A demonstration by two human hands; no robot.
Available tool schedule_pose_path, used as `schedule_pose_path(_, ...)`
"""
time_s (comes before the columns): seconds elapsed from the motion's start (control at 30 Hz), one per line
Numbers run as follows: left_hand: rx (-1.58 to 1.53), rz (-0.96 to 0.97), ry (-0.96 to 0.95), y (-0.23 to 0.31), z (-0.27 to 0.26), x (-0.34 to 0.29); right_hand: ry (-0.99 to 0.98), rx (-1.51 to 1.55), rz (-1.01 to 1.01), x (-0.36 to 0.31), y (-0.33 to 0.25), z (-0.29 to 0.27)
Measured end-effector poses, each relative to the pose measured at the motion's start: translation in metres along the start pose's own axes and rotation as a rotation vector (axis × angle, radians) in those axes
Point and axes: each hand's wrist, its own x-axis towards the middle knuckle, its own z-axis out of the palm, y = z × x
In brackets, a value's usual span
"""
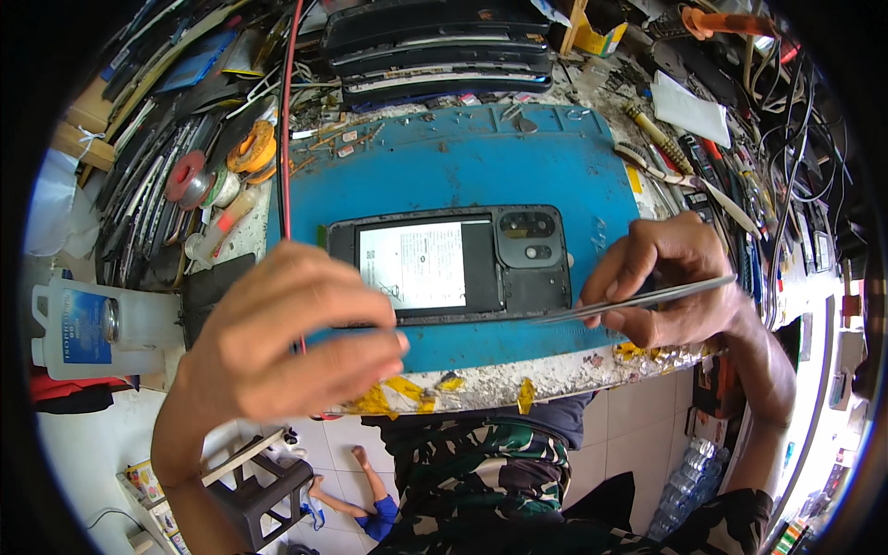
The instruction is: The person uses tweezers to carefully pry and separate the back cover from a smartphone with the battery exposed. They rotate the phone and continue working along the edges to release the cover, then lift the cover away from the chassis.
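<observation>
I'm seeing the phone [476, 268] lying flat mid-mat, back cover off, battery [412, 264] showing on the left, camera unit [529, 238] sitting upper right. Blue mat [407, 166] is covering part of the bench [499, 388].

My right hand [673, 254] is pinching a thin grey tool [671, 293], its tip pointing left by the phone's lower right edge; blur is hiding whether they're touching.

My left hand [296, 333] is hovering around the phone's lower left corner, fingers loosely curling, blurred; can't tell if it's gripping anything.

Red cable [289, 120] is running down left of the phone. Orange spool [252, 148] is sitting farther left, white jug [111, 328] nearer me.
</observation>
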Motion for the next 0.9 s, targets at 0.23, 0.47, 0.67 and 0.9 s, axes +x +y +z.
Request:
schedule_pose_path(0.23,0.037,-0.200,-0.116,-0.021,0.000,-0.004,0.035,0.005,0.023,-0.012,0.006,-0.005)
schedule_pose_path(0.47,0.027,-0.361,-0.230,-0.022,0.005,-0.008,-0.002,0.082,0.010,-0.008,0.003,-0.010)
schedule_pose_path(0.67,-0.029,-0.364,-0.169,-0.024,0.008,-0.015,0.018,0.099,0.029,-0.012,0.001,-0.019)
schedule_pose_path(0.9,-0.064,-0.387,-0.151,-0.028,0.010,-0.011,-0.011,-0.027,-0.004,-0.011,0.000,-0.015)
